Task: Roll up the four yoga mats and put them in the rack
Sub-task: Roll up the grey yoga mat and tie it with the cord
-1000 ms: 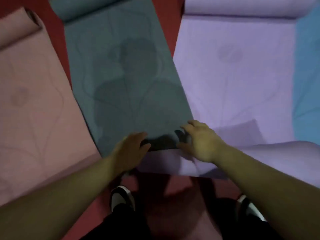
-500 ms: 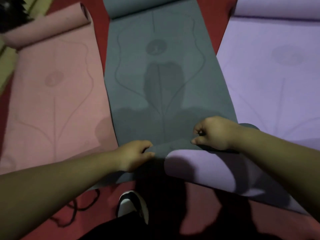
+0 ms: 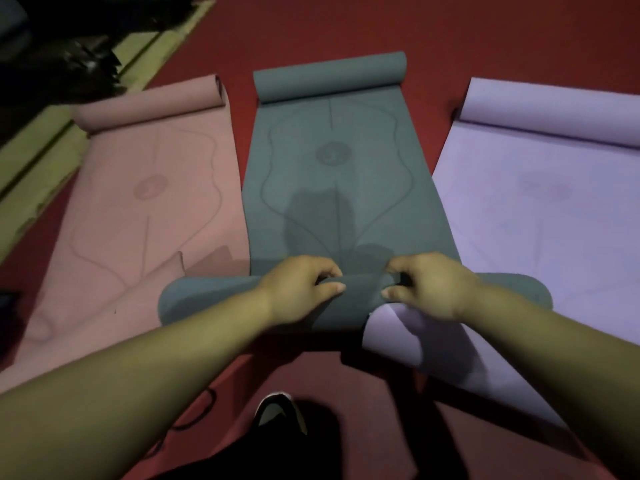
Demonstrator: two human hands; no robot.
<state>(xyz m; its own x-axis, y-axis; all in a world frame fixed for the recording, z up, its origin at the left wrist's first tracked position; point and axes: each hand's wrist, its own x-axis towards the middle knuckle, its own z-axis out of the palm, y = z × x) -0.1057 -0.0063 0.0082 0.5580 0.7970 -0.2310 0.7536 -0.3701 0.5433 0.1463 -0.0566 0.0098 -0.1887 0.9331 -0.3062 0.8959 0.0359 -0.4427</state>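
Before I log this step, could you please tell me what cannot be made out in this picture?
- Head view: fourth mat and rack are not in view.
- Purple mat: its right side is cut off by the frame edge.
- Green mat: the middle of its near roll is covered by the left hand and right hand.
- Top left corner: dark objects, too dim to identify.

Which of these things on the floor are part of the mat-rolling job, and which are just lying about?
Part of the job:
green mat, gripped at its near end by the left hand and right hand
pink mat
purple mat

Just lying about:
black cord on the red floor
dark bag, far left
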